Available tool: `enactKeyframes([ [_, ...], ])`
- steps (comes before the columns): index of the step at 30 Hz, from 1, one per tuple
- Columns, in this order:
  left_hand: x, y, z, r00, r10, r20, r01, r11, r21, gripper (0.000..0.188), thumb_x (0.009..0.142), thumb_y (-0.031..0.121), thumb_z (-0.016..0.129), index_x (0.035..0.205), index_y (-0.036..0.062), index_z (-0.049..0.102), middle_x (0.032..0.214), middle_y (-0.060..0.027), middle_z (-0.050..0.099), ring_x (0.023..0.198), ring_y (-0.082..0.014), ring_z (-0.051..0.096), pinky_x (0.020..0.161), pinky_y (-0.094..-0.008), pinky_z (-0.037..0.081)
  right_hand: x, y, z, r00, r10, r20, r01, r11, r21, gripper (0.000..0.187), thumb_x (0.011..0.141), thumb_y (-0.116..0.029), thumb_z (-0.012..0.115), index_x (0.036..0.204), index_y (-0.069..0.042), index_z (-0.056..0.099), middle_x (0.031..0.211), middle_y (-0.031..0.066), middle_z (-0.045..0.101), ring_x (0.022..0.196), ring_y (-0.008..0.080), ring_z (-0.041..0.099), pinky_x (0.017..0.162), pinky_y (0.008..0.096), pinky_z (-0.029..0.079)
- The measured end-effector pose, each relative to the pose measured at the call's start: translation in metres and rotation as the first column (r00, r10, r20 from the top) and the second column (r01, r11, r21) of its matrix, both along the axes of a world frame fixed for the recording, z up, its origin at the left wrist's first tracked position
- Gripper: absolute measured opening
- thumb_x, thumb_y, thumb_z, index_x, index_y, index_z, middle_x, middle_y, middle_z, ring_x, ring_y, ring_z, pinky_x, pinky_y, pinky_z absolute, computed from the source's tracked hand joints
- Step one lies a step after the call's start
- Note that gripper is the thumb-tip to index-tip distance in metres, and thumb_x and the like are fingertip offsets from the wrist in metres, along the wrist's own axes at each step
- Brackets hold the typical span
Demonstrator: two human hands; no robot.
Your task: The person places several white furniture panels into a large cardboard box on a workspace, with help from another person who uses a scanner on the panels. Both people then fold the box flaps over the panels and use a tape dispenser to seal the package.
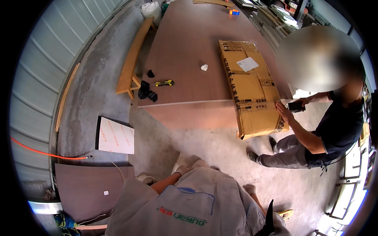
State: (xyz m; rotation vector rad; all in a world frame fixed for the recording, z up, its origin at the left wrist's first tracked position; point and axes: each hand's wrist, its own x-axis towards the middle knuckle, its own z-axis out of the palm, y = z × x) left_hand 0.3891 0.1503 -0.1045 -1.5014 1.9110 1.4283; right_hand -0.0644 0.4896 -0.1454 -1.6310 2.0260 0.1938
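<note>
My left hand (183,170), which looks gloved, is low in front of me beside my raised knee, near a thin pale edge (176,162). Its fingers are too small and partly hidden to read. On the other side, my right hand (249,189) hangs by my leg, mostly covered by my grey jacket (169,218); whether it holds anything is hidden. Ahead, a long taped cardboard box (252,84) lies on a brown-topped table (181,51) and overhangs its near edge. A co-worker's hand (284,113) rests on the box; the other hand (303,101) holds a small black object (296,106).
A yellow utility knife (164,83), a black power tool (147,92), crumpled white paper (204,67) and an orange-blue tape measure (234,12) lie on the table. Left are a wooden bench (134,59), a white panel (116,135), a brown board (90,188) and an orange hose (47,152).
</note>
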Motion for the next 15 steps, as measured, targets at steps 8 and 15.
enactKeyframes([
  [8, 0.003, -0.091, -0.025, 0.992, -0.065, 0.110, 0.073, 0.995, -0.063, 0.051, 0.096, 0.048, 0.058, 0.116, 0.0076, 0.081, 0.122, -0.0248, 0.075, 0.113, -0.0418, 0.073, 0.102, -0.0464, 0.053, 0.047, -0.008, 0.015, 0.618, -0.750, 0.233, 0.687, 0.660, 0.302, 0.027, 0.097, -0.034, 0.055, 0.100, -0.023, 0.080, 0.108, 0.0096, 0.078, 0.107, 0.0305, 0.074, 0.088, 0.0468, 0.059],
  [15, -0.013, -0.214, 0.029, 0.547, -0.766, 0.338, 0.818, 0.574, -0.024, 0.043, 0.103, 0.036, 0.051, 0.126, 0.0113, 0.077, 0.134, -0.0180, 0.073, 0.121, -0.0387, 0.071, 0.100, -0.0482, 0.057, 0.116, -0.070, 0.023, 0.211, -0.921, 0.327, 0.908, 0.309, 0.284, 0.033, 0.098, -0.041, 0.054, 0.105, -0.023, 0.081, 0.113, 0.0098, 0.078, 0.110, 0.0306, 0.073, 0.091, 0.0453, 0.059],
])
